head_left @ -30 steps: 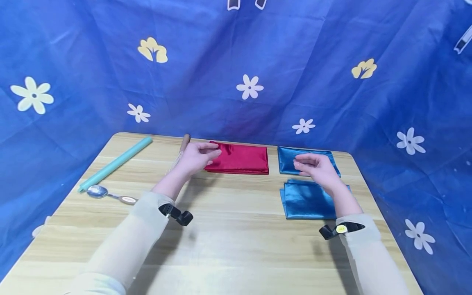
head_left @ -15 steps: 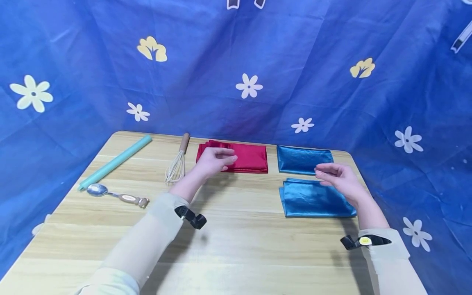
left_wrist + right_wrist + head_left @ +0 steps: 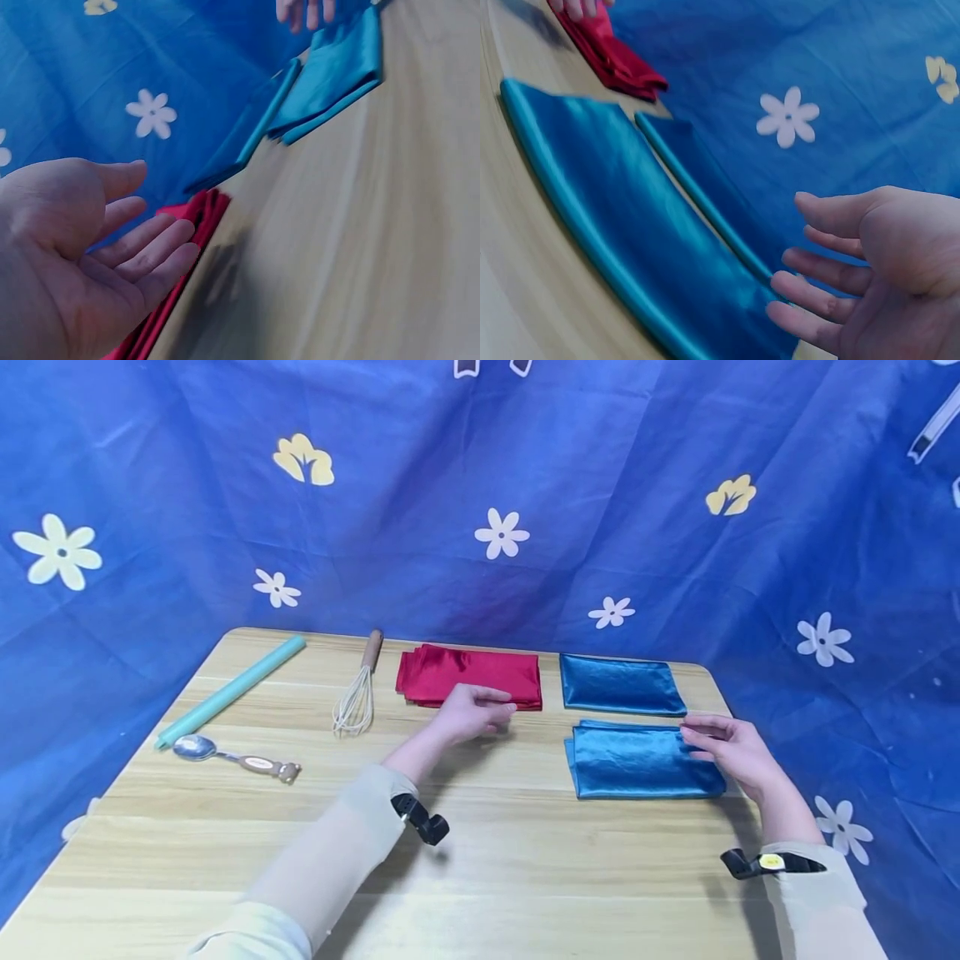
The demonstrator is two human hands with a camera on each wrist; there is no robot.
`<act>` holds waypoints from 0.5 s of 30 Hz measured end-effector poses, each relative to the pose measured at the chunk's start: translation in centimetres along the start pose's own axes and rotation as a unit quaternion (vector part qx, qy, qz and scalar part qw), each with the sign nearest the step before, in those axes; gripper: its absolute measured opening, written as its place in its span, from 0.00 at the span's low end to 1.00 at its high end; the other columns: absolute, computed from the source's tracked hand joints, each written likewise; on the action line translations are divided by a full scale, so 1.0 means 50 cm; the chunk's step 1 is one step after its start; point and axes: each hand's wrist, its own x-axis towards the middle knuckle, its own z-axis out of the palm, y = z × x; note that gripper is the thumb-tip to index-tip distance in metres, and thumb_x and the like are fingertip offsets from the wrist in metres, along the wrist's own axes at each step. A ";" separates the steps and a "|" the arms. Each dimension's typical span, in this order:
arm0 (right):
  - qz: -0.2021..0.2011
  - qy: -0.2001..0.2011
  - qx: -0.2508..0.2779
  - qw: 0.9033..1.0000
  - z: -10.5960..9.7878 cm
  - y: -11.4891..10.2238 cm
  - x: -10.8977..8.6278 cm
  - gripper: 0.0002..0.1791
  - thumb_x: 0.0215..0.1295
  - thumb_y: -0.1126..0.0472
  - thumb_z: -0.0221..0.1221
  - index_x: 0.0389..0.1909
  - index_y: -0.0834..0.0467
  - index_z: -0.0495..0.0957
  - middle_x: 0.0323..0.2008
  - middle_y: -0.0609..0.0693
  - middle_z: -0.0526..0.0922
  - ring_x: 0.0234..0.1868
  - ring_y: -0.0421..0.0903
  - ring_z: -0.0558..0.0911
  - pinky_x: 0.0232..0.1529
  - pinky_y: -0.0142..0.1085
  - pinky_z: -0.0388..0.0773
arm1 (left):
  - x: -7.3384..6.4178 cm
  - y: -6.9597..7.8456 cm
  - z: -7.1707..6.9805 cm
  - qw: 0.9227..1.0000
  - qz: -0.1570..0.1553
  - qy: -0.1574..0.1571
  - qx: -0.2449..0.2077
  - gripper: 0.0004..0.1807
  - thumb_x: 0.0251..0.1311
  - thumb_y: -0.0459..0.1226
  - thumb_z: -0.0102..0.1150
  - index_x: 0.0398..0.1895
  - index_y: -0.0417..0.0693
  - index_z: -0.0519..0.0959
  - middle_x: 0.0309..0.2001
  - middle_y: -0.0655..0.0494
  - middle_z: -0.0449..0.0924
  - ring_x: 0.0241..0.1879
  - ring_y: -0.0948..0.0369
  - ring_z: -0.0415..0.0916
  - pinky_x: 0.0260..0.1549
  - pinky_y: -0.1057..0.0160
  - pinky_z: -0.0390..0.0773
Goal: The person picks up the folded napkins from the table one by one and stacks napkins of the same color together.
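My left hand (image 3: 468, 713) hovers over the front edge of a folded red satin cloth (image 3: 480, 670), its fingers loosely bent and holding nothing. In the left wrist view that palm (image 3: 67, 247) shows bare beside the red folds (image 3: 214, 214). Over at the right, my right hand (image 3: 738, 750) hangs by the right end of the nearer folded blue satin cloth (image 3: 637, 764). Its relaxed fingers hold nothing; the right wrist view shows them spread (image 3: 817, 285). Behind the nearer blue cloth lies a second folded blue cloth (image 3: 618, 685).
On the left of the wooden table (image 3: 480, 877) lie a teal rod-like roll (image 3: 232, 692), a spoon with a bear-shaped handle end (image 3: 236, 758) and a whisk (image 3: 356, 693). A blue flowered curtain (image 3: 390, 485) rises behind the table and at its sides.
My left hand has moved right and nearer, from beside the whisk to the red cloth's front edge. The right hand has moved right and nearer, off the far blue cloth. The cloths lie unmoved.
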 end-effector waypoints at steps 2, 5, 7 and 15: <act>0.005 0.009 -0.014 1.000 -0.008 0.010 0.002 0.36 0.78 0.51 0.64 0.73 0.73 0.68 0.69 0.71 0.73 0.56 0.41 0.84 0.56 0.41 0.83 | 0.000 -0.005 0.021 1.000 -0.009 -0.010 -0.014 0.23 0.70 0.32 0.68 0.64 0.30 0.79 0.53 0.31 0.85 0.52 0.39 0.85 0.51 0.46 0.85; 0.015 0.031 -0.052 0.998 -0.022 0.024 0.001 0.36 0.78 0.50 0.63 0.72 0.72 0.69 0.67 0.70 0.75 0.54 0.43 0.85 0.52 0.37 0.85 | -0.001 -0.011 0.057 0.999 -0.016 -0.029 -0.031 0.21 0.71 0.31 0.66 0.63 0.28 0.80 0.53 0.30 0.84 0.52 0.38 0.85 0.51 0.46 0.85; 0.028 0.050 -0.084 0.995 -0.030 0.031 -0.001 0.35 0.77 0.48 0.64 0.71 0.71 0.71 0.65 0.70 0.77 0.54 0.47 0.84 0.49 0.34 0.85 | -0.001 -0.013 0.082 0.999 -0.020 -0.038 -0.032 0.21 0.70 0.31 0.67 0.62 0.28 0.80 0.53 0.33 0.85 0.52 0.39 0.86 0.50 0.47 0.86; 0.055 0.068 -0.189 0.978 -0.038 0.065 -0.002 0.35 0.76 0.50 0.65 0.66 0.77 0.72 0.58 0.75 0.79 0.57 0.68 0.80 0.44 0.40 0.82 | -0.007 -0.012 0.163 0.997 -0.068 -0.035 0.017 0.19 0.69 0.37 0.70 0.55 0.31 0.84 0.44 0.41 0.89 0.46 0.49 0.88 0.44 0.52 0.88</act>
